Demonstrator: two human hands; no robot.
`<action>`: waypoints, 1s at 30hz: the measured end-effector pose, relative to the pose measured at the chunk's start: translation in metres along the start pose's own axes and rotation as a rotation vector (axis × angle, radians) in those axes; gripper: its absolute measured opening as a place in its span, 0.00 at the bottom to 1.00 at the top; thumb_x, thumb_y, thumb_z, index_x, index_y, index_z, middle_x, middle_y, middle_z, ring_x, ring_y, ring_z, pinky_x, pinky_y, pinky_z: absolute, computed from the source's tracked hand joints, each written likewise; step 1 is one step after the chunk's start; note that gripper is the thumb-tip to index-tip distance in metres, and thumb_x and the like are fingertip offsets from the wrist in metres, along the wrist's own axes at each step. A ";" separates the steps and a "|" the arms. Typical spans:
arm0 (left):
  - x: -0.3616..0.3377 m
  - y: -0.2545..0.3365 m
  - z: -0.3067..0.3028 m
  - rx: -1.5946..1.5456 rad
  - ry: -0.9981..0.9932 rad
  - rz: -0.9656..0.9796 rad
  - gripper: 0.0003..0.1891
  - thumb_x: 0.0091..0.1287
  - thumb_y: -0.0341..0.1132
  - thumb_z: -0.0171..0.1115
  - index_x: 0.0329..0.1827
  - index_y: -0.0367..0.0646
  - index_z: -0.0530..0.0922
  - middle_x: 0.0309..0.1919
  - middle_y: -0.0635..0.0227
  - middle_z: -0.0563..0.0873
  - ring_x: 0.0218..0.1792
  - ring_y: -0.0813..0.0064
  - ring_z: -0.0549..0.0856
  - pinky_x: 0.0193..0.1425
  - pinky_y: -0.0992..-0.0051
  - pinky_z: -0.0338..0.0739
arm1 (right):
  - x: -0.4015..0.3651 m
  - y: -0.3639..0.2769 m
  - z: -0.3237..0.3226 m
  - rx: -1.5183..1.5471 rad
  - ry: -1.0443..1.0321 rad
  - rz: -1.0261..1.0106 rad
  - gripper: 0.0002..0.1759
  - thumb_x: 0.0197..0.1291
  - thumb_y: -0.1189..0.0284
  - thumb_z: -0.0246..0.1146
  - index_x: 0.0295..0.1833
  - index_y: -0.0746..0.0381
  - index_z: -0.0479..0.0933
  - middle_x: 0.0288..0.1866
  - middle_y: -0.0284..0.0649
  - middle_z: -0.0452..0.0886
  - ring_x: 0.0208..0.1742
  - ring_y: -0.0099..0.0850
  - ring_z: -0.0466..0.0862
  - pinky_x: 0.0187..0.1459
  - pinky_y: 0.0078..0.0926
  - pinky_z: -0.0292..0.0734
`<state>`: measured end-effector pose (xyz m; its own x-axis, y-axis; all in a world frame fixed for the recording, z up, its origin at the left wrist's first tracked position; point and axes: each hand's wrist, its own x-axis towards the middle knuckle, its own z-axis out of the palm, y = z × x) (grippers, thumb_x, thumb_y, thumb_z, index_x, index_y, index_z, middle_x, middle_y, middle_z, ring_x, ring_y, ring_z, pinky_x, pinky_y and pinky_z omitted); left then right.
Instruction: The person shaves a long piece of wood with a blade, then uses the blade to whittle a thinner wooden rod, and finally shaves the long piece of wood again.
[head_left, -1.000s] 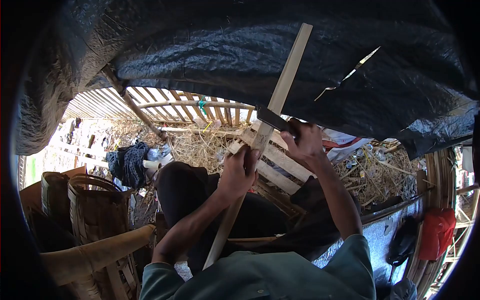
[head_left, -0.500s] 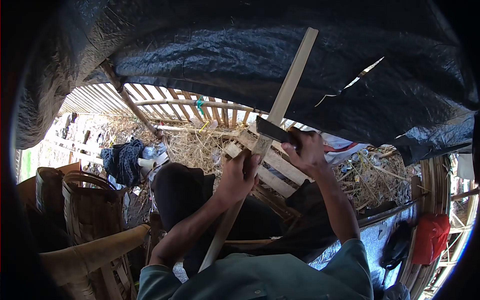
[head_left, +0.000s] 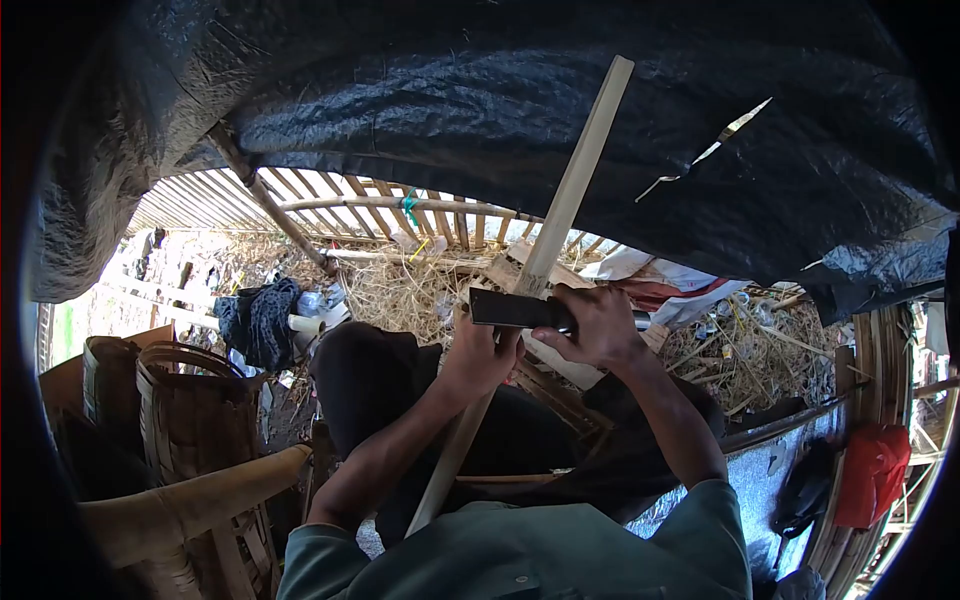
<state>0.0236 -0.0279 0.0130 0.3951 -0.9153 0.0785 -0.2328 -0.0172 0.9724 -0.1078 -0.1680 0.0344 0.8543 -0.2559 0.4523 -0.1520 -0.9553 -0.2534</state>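
Note:
A long pale bamboo strip (head_left: 580,172) runs from my lap up toward the dark tarp. Wrapped round its middle is my left hand (head_left: 480,355), fingers closed. My right hand (head_left: 598,325) grips the dark handle of a broad-bladed knife (head_left: 505,309). The blade lies across the strip, right at the top of my left hand, and covers part of the left fingers. The strip's lower end passes between my arms beside my dark-clothed legs.
Black tarp (head_left: 420,110) hangs ahead. Woven baskets (head_left: 200,410) and a thick bamboo pole (head_left: 200,500) stand at left. Straw (head_left: 390,300) and a dark cloth (head_left: 258,325) lie on the ground. A red item (head_left: 872,475) hangs at right.
My right hand has brought the knife down along the strip toward my left hand. The blade now lies nearer to level. The camera view has shifted slightly.

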 end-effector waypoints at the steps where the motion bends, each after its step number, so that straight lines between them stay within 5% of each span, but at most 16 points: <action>1: 0.000 0.004 -0.001 -0.028 -0.023 -0.059 0.03 0.67 0.27 0.51 0.38 0.37 0.72 0.18 0.66 0.79 0.17 0.78 0.81 0.19 0.76 0.74 | 0.000 0.001 0.000 -0.001 -0.002 0.016 0.30 0.50 0.46 0.64 0.38 0.66 0.78 0.18 0.44 0.79 0.21 0.40 0.82 0.25 0.34 0.78; 9: -0.003 -0.007 -0.002 -0.197 -0.052 -0.248 0.13 0.70 0.39 0.52 0.39 0.35 0.72 0.19 0.67 0.79 0.18 0.80 0.80 0.20 0.78 0.74 | 0.001 0.021 0.003 0.165 -0.086 0.421 0.31 0.57 0.44 0.57 0.41 0.66 0.78 0.18 0.47 0.78 0.25 0.47 0.82 0.32 0.41 0.78; 16: -0.014 0.002 -0.012 -0.201 -0.240 -0.481 0.21 0.73 0.49 0.41 0.39 0.37 0.70 0.17 0.66 0.77 0.14 0.75 0.79 0.18 0.77 0.74 | -0.002 0.023 0.003 0.168 -0.068 0.433 0.33 0.57 0.43 0.55 0.40 0.67 0.77 0.19 0.47 0.79 0.24 0.46 0.83 0.30 0.40 0.78; 22: -0.014 -0.002 -0.005 -0.083 -0.181 -0.329 0.20 0.73 0.46 0.44 0.29 0.38 0.67 0.08 0.68 0.70 0.06 0.77 0.72 0.09 0.77 0.64 | -0.001 0.013 -0.003 0.055 -0.137 0.285 0.34 0.50 0.43 0.63 0.40 0.67 0.73 0.19 0.43 0.79 0.27 0.41 0.84 0.30 0.35 0.80; 30: -0.010 -0.012 0.002 0.128 -0.046 -0.169 0.17 0.71 0.39 0.49 0.26 0.37 0.66 0.07 0.66 0.71 0.05 0.74 0.72 0.07 0.74 0.63 | -0.008 0.018 0.005 -0.054 -0.118 0.200 0.37 0.44 0.38 0.64 0.42 0.63 0.70 0.18 0.39 0.79 0.24 0.38 0.84 0.26 0.30 0.80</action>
<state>0.0213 -0.0193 -0.0001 0.3979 -0.9123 -0.0964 -0.2788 -0.2203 0.9347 -0.1151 -0.1827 0.0222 0.8561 -0.4253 0.2938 -0.3481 -0.8945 -0.2806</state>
